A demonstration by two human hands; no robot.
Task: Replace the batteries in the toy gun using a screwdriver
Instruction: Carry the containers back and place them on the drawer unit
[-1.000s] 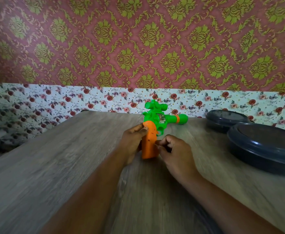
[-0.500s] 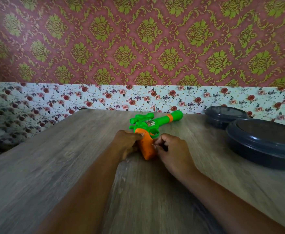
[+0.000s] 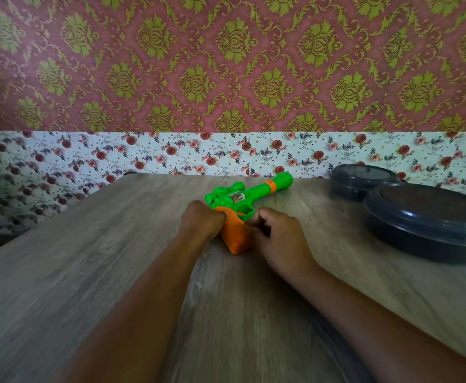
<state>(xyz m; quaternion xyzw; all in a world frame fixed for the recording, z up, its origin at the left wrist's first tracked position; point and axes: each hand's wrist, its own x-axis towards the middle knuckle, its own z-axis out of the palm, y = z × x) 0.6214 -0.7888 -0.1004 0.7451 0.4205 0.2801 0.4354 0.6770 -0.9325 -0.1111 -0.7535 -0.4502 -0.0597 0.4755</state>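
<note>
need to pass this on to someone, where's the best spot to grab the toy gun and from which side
Take the toy gun by its orange grip. It lies flat on the table with the grip pointing toward the person and the thin green barrel angled away to the right. Come from the near side, fingers wrapping the grip's two edges, where the left hand and right hand already flank it.

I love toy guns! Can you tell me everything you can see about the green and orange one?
The toy gun looks like shiny plastic. It has a bright green body and barrel, an orange ring near the muzzle, a small silvery window on its side, a green trigger guard and an orange grip. It lies on its side on the wooden table, barrel pointing away and to the right. The left hand holds the grip from the left; the right hand touches it from the right.
</note>
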